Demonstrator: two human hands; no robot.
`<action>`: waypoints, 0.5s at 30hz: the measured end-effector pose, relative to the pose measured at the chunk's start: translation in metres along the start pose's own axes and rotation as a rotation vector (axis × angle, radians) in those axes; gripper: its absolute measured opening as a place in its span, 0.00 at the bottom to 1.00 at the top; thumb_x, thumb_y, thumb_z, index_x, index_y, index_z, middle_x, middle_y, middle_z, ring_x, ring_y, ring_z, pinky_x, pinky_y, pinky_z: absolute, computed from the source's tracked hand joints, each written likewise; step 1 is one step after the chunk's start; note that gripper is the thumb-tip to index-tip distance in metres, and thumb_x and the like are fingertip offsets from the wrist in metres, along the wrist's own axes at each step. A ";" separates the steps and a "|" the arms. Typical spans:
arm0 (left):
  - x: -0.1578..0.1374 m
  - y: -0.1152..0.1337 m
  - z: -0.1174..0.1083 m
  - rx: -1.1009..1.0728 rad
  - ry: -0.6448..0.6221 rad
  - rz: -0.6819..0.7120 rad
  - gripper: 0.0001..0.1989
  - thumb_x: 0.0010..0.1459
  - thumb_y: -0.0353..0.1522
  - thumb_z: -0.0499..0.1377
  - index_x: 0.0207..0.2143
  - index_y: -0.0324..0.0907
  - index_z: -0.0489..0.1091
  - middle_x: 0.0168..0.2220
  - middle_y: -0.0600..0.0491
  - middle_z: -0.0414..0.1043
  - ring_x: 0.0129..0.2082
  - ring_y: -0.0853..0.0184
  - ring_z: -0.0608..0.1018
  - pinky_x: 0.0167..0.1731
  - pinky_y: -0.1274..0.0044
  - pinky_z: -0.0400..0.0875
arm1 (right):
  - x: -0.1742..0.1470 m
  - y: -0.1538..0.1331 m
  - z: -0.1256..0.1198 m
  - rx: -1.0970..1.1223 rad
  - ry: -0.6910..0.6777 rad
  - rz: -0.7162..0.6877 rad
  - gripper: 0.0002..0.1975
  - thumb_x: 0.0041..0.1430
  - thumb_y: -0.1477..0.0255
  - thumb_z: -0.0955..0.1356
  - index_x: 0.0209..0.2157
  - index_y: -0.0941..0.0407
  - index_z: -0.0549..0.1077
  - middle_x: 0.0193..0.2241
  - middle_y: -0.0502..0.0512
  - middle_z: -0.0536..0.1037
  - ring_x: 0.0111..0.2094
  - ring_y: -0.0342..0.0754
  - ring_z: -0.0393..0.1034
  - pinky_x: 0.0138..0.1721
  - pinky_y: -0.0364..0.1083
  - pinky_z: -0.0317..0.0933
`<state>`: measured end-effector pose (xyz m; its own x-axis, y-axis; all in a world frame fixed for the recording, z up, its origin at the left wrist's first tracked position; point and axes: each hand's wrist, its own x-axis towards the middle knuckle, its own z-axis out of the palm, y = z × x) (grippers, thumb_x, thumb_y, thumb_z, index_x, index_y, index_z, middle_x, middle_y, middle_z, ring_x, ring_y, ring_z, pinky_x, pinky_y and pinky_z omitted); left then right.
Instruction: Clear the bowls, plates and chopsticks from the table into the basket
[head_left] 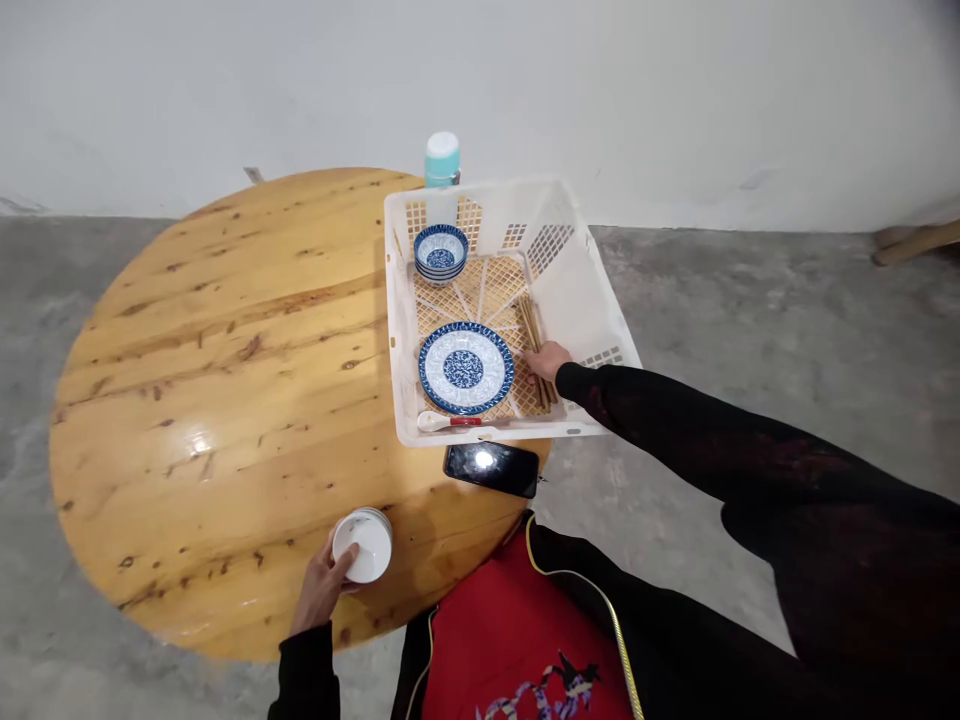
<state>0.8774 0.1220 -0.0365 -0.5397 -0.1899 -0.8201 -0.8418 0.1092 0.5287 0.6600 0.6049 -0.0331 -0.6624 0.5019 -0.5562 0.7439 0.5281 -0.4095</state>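
Observation:
A small stack of white bowls (369, 548) is gripped by my left hand (324, 580), its thumb inside the top bowl, over the near part of the table. My right hand (549, 362) reaches into the white plastic basket (592, 290), its fingers closed around the wooden chopsticks (531, 325) lying along the right side. Just left of that hand lies a blue-and-white plate (465, 368). Behind the plate stands a stack of blue-patterned bowls (441, 252). A white spoon with a red handle (448, 421) rests along the basket's near wall.
The basket sits on the right part of a round wooden table (247, 390), its right side reaching past the table edge. A black phone (492, 469) lies in front of it. Behind the basket stands a turquoise bottle with a white cap (442, 158), close to the wall.

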 end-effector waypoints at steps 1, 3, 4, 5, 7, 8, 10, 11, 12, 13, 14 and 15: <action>-0.002 0.002 0.001 -0.003 -0.004 -0.006 0.31 0.56 0.29 0.73 0.62 0.37 0.73 0.38 0.49 0.81 0.29 0.65 0.83 0.27 0.75 0.83 | 0.001 0.000 -0.001 -0.077 0.005 -0.019 0.12 0.68 0.69 0.69 0.34 0.63 0.79 0.26 0.66 0.80 0.41 0.60 0.81 0.42 0.47 0.71; -0.003 0.006 0.002 -0.004 0.000 -0.016 0.30 0.57 0.27 0.72 0.62 0.37 0.72 0.37 0.49 0.80 0.29 0.66 0.83 0.27 0.75 0.83 | 0.003 -0.002 -0.001 -0.217 0.016 -0.063 0.14 0.69 0.68 0.68 0.40 0.64 0.81 0.39 0.73 0.83 0.51 0.63 0.79 0.49 0.49 0.69; -0.004 0.006 0.003 -0.001 0.004 -0.019 0.29 0.58 0.27 0.71 0.62 0.37 0.72 0.36 0.50 0.80 0.28 0.66 0.83 0.26 0.75 0.83 | 0.003 -0.004 -0.001 -0.279 0.018 -0.085 0.16 0.69 0.67 0.67 0.44 0.65 0.82 0.45 0.75 0.83 0.55 0.64 0.77 0.51 0.49 0.68; -0.003 0.005 0.003 0.001 0.008 -0.022 0.28 0.58 0.27 0.71 0.61 0.36 0.72 0.36 0.50 0.80 0.28 0.66 0.82 0.26 0.74 0.83 | 0.004 -0.006 -0.001 -0.335 0.017 -0.101 0.18 0.70 0.66 0.67 0.48 0.65 0.81 0.50 0.76 0.81 0.57 0.65 0.75 0.53 0.50 0.68; -0.001 0.002 0.001 0.002 0.000 -0.019 0.28 0.58 0.27 0.71 0.61 0.37 0.73 0.35 0.50 0.80 0.28 0.65 0.83 0.26 0.73 0.83 | 0.005 -0.009 -0.001 -0.428 0.003 -0.121 0.21 0.71 0.66 0.65 0.53 0.65 0.80 0.56 0.76 0.79 0.59 0.65 0.74 0.54 0.51 0.67; 0.001 -0.001 0.000 0.000 -0.009 -0.014 0.28 0.58 0.28 0.72 0.60 0.37 0.73 0.36 0.50 0.80 0.29 0.64 0.83 0.27 0.73 0.84 | 0.005 -0.009 0.000 -0.468 -0.005 -0.124 0.22 0.71 0.66 0.65 0.55 0.66 0.80 0.57 0.77 0.78 0.59 0.65 0.74 0.54 0.51 0.67; 0.005 -0.006 -0.004 -0.002 -0.037 -0.001 0.29 0.57 0.31 0.73 0.60 0.37 0.73 0.38 0.49 0.81 0.31 0.63 0.84 0.28 0.72 0.84 | 0.006 -0.009 -0.001 -0.536 -0.020 -0.125 0.22 0.71 0.67 0.64 0.56 0.67 0.79 0.56 0.78 0.78 0.58 0.65 0.75 0.53 0.51 0.68; 0.007 -0.009 -0.005 -0.002 -0.050 0.004 0.30 0.57 0.32 0.73 0.60 0.37 0.73 0.39 0.48 0.81 0.32 0.62 0.84 0.29 0.72 0.84 | 0.006 -0.008 -0.001 -0.566 -0.028 -0.126 0.22 0.71 0.67 0.64 0.56 0.67 0.79 0.56 0.78 0.78 0.58 0.65 0.75 0.53 0.51 0.68; 0.009 -0.011 -0.007 0.000 -0.060 0.007 0.30 0.57 0.33 0.73 0.61 0.37 0.72 0.40 0.47 0.81 0.33 0.62 0.84 0.29 0.71 0.85 | 0.006 -0.007 -0.002 -0.593 -0.037 -0.130 0.22 0.71 0.68 0.64 0.56 0.67 0.79 0.57 0.78 0.78 0.58 0.65 0.75 0.53 0.52 0.68; 0.010 -0.013 -0.008 0.003 -0.068 0.008 0.31 0.57 0.34 0.73 0.62 0.37 0.72 0.41 0.47 0.81 0.34 0.62 0.85 0.29 0.71 0.85 | 0.006 -0.006 -0.002 -0.616 -0.046 -0.135 0.22 0.71 0.68 0.63 0.56 0.67 0.79 0.57 0.78 0.77 0.58 0.65 0.75 0.53 0.52 0.69; 0.011 -0.015 -0.009 0.006 -0.074 0.009 0.32 0.58 0.34 0.73 0.63 0.38 0.71 0.42 0.47 0.81 0.34 0.61 0.85 0.29 0.71 0.85 | 0.006 -0.005 -0.003 -0.636 -0.057 -0.142 0.22 0.71 0.68 0.63 0.56 0.67 0.79 0.57 0.78 0.77 0.58 0.65 0.75 0.53 0.53 0.69; 0.012 -0.016 -0.010 0.009 -0.076 0.011 0.33 0.58 0.35 0.73 0.63 0.39 0.70 0.42 0.47 0.81 0.34 0.61 0.85 0.29 0.72 0.85 | 0.006 -0.004 -0.004 -0.652 -0.069 -0.151 0.22 0.71 0.68 0.63 0.56 0.67 0.79 0.57 0.78 0.78 0.58 0.65 0.75 0.54 0.53 0.69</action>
<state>0.8843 0.1085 -0.0530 -0.5481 -0.1140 -0.8286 -0.8356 0.1197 0.5362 0.6526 0.6087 -0.0319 -0.7320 0.3566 -0.5805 0.4235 0.9056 0.0222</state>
